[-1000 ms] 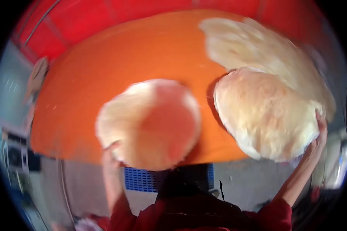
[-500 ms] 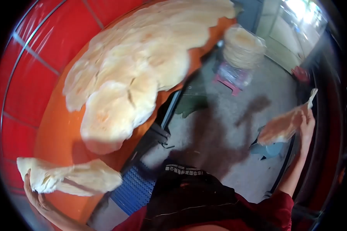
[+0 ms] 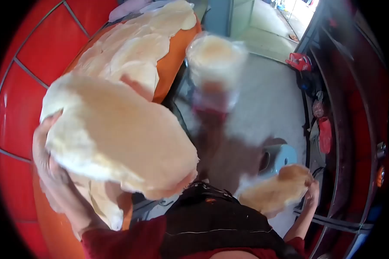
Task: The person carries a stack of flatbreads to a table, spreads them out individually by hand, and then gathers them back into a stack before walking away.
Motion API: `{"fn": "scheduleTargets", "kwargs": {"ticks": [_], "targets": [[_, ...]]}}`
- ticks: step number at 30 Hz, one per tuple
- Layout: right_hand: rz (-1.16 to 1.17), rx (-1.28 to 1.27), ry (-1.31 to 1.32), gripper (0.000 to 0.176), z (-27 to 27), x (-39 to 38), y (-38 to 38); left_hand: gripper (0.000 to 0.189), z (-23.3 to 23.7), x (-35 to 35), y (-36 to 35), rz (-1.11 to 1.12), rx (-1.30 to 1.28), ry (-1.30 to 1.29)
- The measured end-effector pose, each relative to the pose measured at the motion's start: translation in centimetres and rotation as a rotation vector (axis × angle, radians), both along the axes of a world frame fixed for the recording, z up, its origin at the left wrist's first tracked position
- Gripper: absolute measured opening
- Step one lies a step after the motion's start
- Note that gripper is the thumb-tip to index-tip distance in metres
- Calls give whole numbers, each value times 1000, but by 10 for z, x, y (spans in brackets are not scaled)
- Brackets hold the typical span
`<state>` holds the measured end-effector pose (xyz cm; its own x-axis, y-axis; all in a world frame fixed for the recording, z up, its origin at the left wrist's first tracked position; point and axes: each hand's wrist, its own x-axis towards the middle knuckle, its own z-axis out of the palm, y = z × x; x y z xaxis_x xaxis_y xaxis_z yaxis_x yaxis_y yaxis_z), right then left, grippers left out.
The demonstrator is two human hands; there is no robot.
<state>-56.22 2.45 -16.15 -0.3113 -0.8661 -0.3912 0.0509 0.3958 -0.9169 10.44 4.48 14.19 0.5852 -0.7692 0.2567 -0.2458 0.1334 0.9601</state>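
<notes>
A large pale flatbread [image 3: 121, 125] is gripped at its left edge by my left hand [image 3: 52, 151], fingers closed round it. It is held up over the orange table cover [image 3: 173, 64] and hides part of it. Further back on that cover lie several overlapping flatbreads, a spread layer [image 3: 134, 49]. Below the left hand's bread, another flatbread [image 3: 103, 198] shows partly. At the lower right, my right hand [image 3: 312, 192] pinches the edge of a browner flatbread [image 3: 272, 192], which hangs blurred above the floor.
A plastic-wrapped stack of round flatbreads [image 3: 216, 60] stands on a low pink stool [image 3: 207, 110]. A light blue stool [image 3: 283, 157] stands near my right hand. Red tiled wall [image 3: 21, 108] runs along the left; shelving [image 3: 333, 164] lines the right. A doorway opens at the back.
My left hand has risen and moved forward with its flatbread, now closer to the camera. My right hand has come lower and inward with its bread. The view has shifted.
</notes>
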Motion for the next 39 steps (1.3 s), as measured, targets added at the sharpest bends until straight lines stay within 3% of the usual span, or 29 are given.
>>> {"fn": "scheduleTargets", "kwargs": {"ticks": [2, 5, 8, 12, 15, 16, 17, 19, 22, 25, 26, 28, 31, 33, 35, 39], "targets": [[-79, -36, -20, 27, -9, -20, -24, 23, 23, 7, -66, -318, 61, 789], [-137, -21, -35, 34, 27, -6, -71, 24, 27, 14, -146, -384, 49, 843], [-120, -198, 87, 24, 55, 5, -125, 19, 26, -13, -208, -237, 66, 816], [-2, -273, 274, 13, 78, 14, -222, 21, -9, 1, -274, -425, 55, 848], [-43, -233, 441, 13, 64, 4, -308, 22, -14, -25, -333, -66, 91, 605], [6, -205, 574, 18, 61, -2, -334, 28, -12, -27, -352, 39, 143, 652], [62, -181, 710, 23, 59, -8, -362, 31, -11, -29, -372, -102, 134, 742], [76, -171, 517, 20, 71, 2, -419, 38, -10, -35, -409, -369, 122, 940], [75, -190, 247, 22, 56, -20, -522, 36, 5, -73, -493, -280, 189, 698], [124, -157, 89, 25, 27, -59, -593, 33, 2, -88, -565, -476, 133, 738], [128, -130, 68, 26, 26, -62, -611, 33, -1, -101, -591, -365, 81, 692], [115, -145, -34, 29, 23, -73, -648, 33, -8, -120, -642, -359, 77, 657], [128, -17, 141, 33, 24, -121, -699, 30, -16, -156, -731, -317, 53, 699], [182, -62, 66, 33, 52, -122, -742, 25, -28, -156, -792, -407, 135, 789], [269, -147, 50, 31, 87, -107, -790, 21, -40, -163, -854, -396, 82, 717], [399, -55, 449, 18, 84, -145, -916, 20, -53, -124, -958, -507, 19, 655]]}}
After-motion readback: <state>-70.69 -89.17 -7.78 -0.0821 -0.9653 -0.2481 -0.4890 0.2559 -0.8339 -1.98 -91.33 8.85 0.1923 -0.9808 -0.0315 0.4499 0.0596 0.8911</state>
